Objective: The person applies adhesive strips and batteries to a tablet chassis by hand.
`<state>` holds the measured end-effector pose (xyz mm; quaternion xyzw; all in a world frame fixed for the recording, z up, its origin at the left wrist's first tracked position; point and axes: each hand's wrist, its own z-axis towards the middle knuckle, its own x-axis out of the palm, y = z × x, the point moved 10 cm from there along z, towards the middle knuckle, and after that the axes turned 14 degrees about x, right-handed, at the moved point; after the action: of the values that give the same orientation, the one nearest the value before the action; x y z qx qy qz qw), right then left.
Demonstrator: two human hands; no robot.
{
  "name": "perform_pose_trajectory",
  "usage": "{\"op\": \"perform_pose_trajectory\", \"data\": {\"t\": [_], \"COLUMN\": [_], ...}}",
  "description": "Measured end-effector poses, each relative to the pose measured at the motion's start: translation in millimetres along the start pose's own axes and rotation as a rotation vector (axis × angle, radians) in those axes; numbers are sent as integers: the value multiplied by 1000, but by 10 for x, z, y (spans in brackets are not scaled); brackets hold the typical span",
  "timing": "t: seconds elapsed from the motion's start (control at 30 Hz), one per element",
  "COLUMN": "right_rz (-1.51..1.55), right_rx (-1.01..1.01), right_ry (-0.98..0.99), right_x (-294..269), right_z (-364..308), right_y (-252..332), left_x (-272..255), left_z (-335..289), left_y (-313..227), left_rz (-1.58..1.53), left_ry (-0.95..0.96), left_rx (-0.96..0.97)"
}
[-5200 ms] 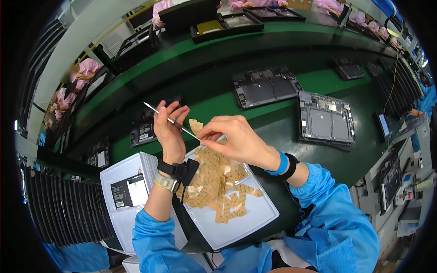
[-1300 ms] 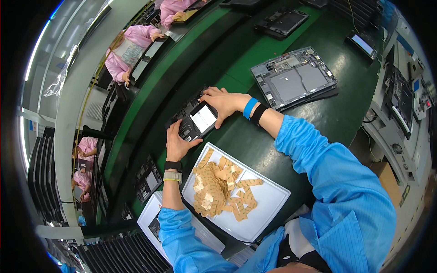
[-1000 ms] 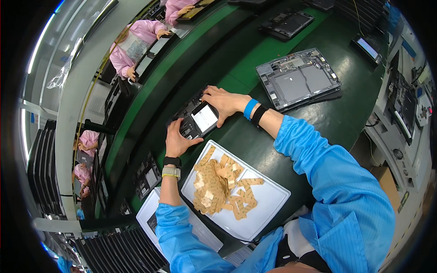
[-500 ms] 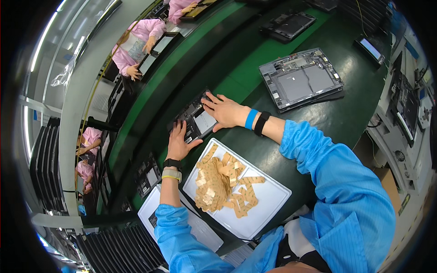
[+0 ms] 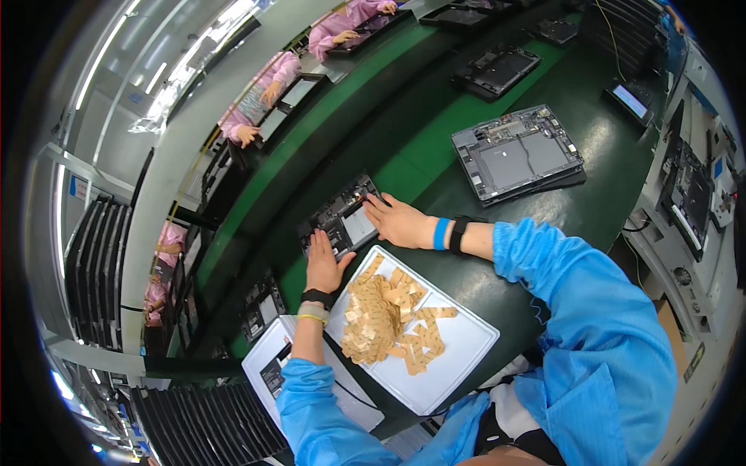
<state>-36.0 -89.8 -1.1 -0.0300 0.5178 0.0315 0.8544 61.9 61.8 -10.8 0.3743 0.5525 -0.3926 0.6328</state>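
Note:
An opened laptop base (image 5: 357, 225), dark with a circuit board and a pale grey battery block, lies on the green work surface in front of me. My left hand (image 5: 325, 266) rests at its near left end, fingers stretched out and thumb spread. At its right end is my right hand (image 5: 404, 223), fingertips touching the edge and fingers extended. Neither hand is wrapped around anything. Just below the laptop base, a white tray (image 5: 458, 353) carries a heap of tan paper strips (image 5: 373, 318).
Stacked opened laptop bases (image 5: 517, 155) stand to the right, with another base (image 5: 497, 71) beyond. A smaller opened base (image 5: 262, 307) lies left of my left wrist, near a white board (image 5: 350, 388). Co-workers in pink sleeves (image 5: 272, 78) handle panels across the line. A small screen (image 5: 631, 101) stands far right.
My right hand has drawn back from over the laptop base to its right end, uncovering more of the circuit board. My left hand stays at the left end. The whole view has shifted slightly.

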Motion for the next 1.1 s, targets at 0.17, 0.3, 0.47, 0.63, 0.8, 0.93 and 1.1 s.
{"op": "perform_pose_trajectory", "data": {"t": [0.17,0.3,0.47,0.63,0.8,0.93,1.1], "right_rz": [73,136,138,89,127,293,336], "right_rx": [-73,-29,41,0,-37,14,7], "right_ry": [75,85,42,87,26,-27,-117], "right_x": [-82,4,35,-10,-61,-181,-286], "right_z": [26,183,269,317,216,113,144], "right_y": [61,64,99,244,364,259,301], "left_x": [-9,-64,-28,-331,-1258,-1780,-1674], "left_z": [-158,-175,-423,-879,-1083,-1608,-2776], "left_y": [78,28,-37,-252,-475,-229,180], "left_rz": [35,65,115,-72,-261,-370,-275], "left_ry": [3,9,94,278,-152,24,151], "left_rx": [-59,-149,-263,-302,-65,-390,-451]}}
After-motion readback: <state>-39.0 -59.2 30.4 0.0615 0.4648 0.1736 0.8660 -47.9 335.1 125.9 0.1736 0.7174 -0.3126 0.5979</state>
